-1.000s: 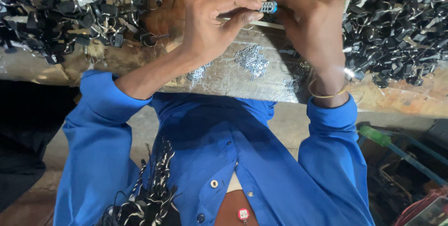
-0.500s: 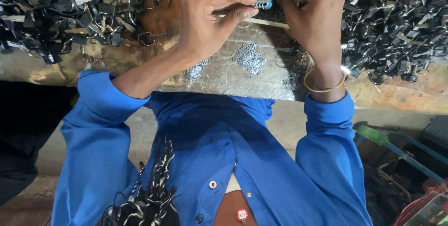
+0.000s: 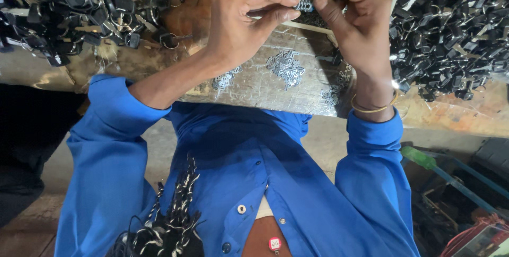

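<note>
A: Looking down from a head camera: what do the hands hold?

B: Both hands meet at 12 o'clock in the frame. The left hand (image 3: 244, 23) and the right hand (image 3: 355, 18) pinch one small silvery metal part (image 3: 304, 5) between thumbs and fingertips, the other fingers curled in.

A: Where is that part?

B: Held in the air above a shiny metal-covered worktop (image 3: 265, 90), between the two thumbs.

A: What surrounds it?

B: At 10 o'clock, a heap of black-headed keys (image 3: 63, 7) on rings. At 2 o'clock, a larger heap of dark metal pieces (image 3: 450, 29). Small piles of silvery bits (image 3: 286, 67) lie on the worktop below the hands. A thin gold bangle (image 3: 374, 108) circles the right wrist. Blue shirt sleeves (image 3: 106, 145) fill the lower frame.
</note>
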Demonstrator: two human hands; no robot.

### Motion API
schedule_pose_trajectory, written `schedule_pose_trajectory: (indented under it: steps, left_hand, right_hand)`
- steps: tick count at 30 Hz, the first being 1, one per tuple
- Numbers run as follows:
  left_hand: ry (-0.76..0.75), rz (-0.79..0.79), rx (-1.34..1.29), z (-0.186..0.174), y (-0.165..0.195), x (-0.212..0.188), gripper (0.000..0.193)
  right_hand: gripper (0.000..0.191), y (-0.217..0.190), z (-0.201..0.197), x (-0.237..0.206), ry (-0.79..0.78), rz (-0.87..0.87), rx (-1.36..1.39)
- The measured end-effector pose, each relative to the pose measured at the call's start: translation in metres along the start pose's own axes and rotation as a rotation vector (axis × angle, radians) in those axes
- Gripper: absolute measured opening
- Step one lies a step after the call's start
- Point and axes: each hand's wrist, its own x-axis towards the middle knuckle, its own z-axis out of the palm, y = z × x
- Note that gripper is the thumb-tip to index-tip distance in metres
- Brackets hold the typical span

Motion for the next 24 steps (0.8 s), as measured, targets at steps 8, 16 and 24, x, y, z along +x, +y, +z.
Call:
schedule_pose_trajectory:
  steps: [8,16,24]
  left_hand:
    - [-0.008,0.042,0.017,-0.001,-0.003,0.001,0.015]
    - [0.004,0.054,0.059,-0.001,-0.002,0.002,0.015]
    - [0.002,0.017,-0.010,-0.001,-0.002,0.001,0.014]
  right_hand:
    - [0.012,-0.001,0.000,0.002,0.005,0.006,0.084]
    - [0.013,-0.005,0.006,0.004,0.008,0.050,0.230]
    - [0.025,-0.014,-0.011,0.005,0.144,-0.111,-0.276]
